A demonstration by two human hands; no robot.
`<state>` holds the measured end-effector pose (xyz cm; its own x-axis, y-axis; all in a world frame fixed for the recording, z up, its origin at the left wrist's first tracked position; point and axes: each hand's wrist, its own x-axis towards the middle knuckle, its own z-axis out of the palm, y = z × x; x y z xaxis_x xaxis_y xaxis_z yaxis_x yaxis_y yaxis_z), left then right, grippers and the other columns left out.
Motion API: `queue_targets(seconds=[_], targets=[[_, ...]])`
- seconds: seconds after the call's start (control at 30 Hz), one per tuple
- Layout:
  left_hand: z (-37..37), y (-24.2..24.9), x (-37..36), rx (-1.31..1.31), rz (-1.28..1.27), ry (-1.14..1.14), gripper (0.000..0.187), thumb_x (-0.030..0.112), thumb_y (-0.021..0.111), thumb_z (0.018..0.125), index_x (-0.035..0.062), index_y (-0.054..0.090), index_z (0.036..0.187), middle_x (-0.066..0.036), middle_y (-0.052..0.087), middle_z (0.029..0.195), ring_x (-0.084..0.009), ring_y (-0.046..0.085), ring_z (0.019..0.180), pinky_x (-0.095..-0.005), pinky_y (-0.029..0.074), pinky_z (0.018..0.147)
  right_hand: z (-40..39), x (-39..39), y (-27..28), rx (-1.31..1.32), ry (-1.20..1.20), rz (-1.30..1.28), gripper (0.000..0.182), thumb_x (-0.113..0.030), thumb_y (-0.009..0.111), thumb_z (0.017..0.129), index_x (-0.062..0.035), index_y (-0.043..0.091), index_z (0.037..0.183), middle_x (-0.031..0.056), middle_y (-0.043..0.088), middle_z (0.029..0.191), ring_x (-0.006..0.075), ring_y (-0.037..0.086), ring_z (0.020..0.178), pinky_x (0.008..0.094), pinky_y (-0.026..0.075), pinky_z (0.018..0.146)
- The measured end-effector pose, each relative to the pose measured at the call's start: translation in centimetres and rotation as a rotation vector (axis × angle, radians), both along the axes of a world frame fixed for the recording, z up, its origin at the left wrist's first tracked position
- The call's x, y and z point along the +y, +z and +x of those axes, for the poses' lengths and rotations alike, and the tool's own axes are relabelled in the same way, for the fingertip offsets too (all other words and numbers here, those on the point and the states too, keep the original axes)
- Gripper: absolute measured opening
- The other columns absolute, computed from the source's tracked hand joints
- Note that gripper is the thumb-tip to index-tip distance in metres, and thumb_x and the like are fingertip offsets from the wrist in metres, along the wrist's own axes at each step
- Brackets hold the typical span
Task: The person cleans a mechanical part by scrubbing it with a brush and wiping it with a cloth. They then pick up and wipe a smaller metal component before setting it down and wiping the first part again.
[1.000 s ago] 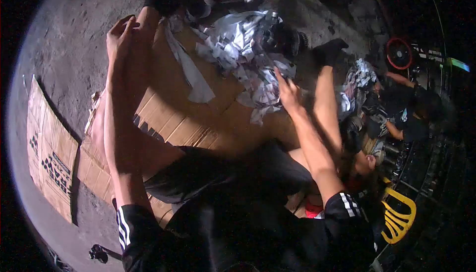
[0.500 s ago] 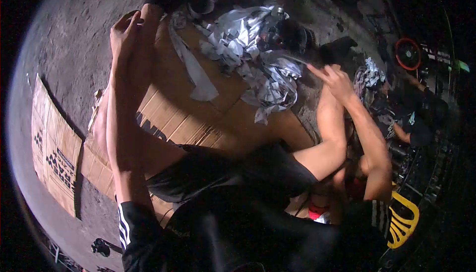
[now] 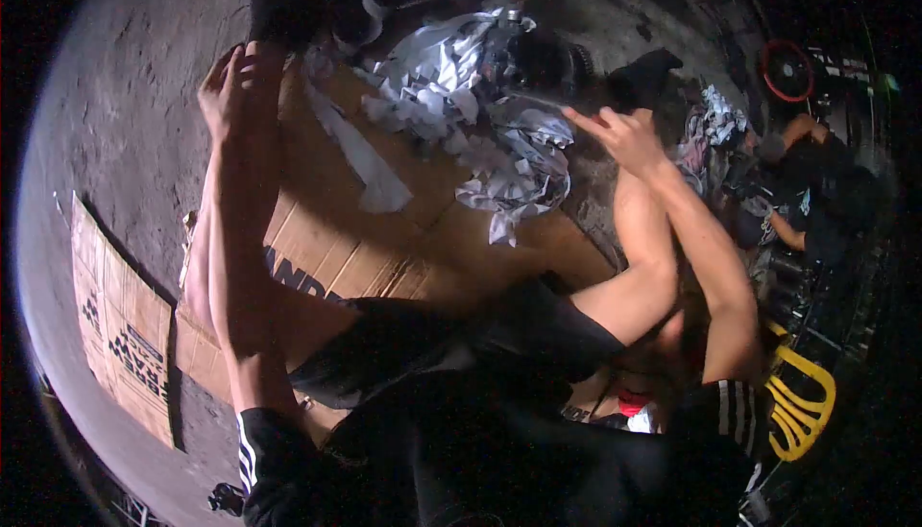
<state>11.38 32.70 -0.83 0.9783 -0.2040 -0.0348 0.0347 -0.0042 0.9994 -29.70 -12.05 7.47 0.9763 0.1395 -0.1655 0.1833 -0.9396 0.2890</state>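
Note:
I sit on flattened cardboard (image 3: 327,229) with both bare legs stretched out. My left hand (image 3: 229,87) rests on my left shin just below the black sock, holding nothing, its fingers loosely apart. My right hand (image 3: 626,135) hovers above my right leg with its fingers spread and one finger pointing left toward a pile of grey and white fabric scraps (image 3: 480,114). The hand is just right of the pile's edge, and I see nothing clearly held in it. A long pale strip (image 3: 360,157) lies on the cardboard between my legs.
A second printed cardboard sheet (image 3: 125,335) lies on the concrete floor at left. Another person in dark clothes (image 3: 807,210) sits at right beside more scraps (image 3: 715,119). A red ring-shaped object (image 3: 788,68) is at the far right and a yellow plastic chair (image 3: 802,412) at lower right.
My right hand left the scrap pile, swung right and rose above my right leg as the elbow bent. My left hand stayed on my shin. The view shifted slightly.

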Motion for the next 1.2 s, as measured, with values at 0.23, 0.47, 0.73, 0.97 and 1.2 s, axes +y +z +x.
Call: queue_targets(seconds=[0.23, 0.47, 0.73, 0.97, 1.2], targets=[[-7.0, 4.7, -22.0, -0.336, 0.268, -0.688, 0.037, 0.034, 0.065, 0.096, 0.0055, 0.072, 0.118, -0.015, 0.075, 0.107, -0.022, 0.072, 0.098, -0.0335, 0.054, 0.086, -3.8, 1.1, -0.4, -0.029, -0.175, 0.231, 0.072, 0.001, 0.06, 0.083, -0.0301, 0.051, 0.147, 0.0127, 0.061, 0.09, 0.033, 0.069, 0.074, 0.0407, 0.058, 0.067], [-4.9, -4.3, -34.8, -1.33, 0.571, -0.845, 0.024, 0.02, 0.061, 0.087, 0.0015, 0.073, 0.095, -0.023, 0.071, 0.09, -0.0405, 0.07, 0.086, -0.0477, 0.058, 0.073, -3.6, 8.5, 2.0, -0.376, -0.808, 0.858, 0.046, -0.007, 0.053, 0.101, -0.0173, 0.052, 0.146, 0.0208, 0.067, 0.125, 0.0255, 0.071, 0.098, 0.0327, 0.053, 0.082], [-2.6, -6.0, -36.8, -1.021, 0.839, -0.983, 0.019, 0.014, 0.058, 0.09, 0.0014, 0.07, 0.099, -0.015, 0.072, 0.093, -0.0295, 0.068, 0.091, -0.0409, 0.052, 0.078, 11.0, 7.3, -0.6, -0.515, -1.071, 0.951, 0.037, -0.009, 0.043, 0.097, -0.0011, 0.061, 0.128, 0.0271, 0.065, 0.119, 0.0461, 0.062, 0.109, 0.0488, 0.05, 0.096], [-4.2, -4.0, -36.1, -1.464, 0.831, -0.863, 0.019, 0.018, 0.066, 0.08, 0.0063, 0.075, 0.092, -0.018, 0.073, 0.094, -0.0337, 0.072, 0.085, -0.0457, 0.057, 0.07, 8.3, 10.7, -0.1, -0.626, -0.977, 0.983, 0.04, -0.006, 0.046, 0.093, -0.0011, 0.059, 0.131, 0.0301, 0.065, 0.113, 0.0467, 0.063, 0.106, 0.051, 0.05, 0.09], [-5.9, -7.8, -36.4, -1.117, 0.504, -0.487, 0.023, 0.023, 0.065, 0.08, 0.003, 0.074, 0.088, -0.021, 0.072, 0.091, -0.0357, 0.071, 0.089, -0.0451, 0.056, 0.073, 14.4, 6.9, -1.5, -0.539, -1.127, 0.873, 0.037, -0.011, 0.041, 0.1, -0.0029, 0.06, 0.131, 0.025, 0.069, 0.108, 0.0439, 0.068, 0.093, 0.0505, 0.054, 0.081]])
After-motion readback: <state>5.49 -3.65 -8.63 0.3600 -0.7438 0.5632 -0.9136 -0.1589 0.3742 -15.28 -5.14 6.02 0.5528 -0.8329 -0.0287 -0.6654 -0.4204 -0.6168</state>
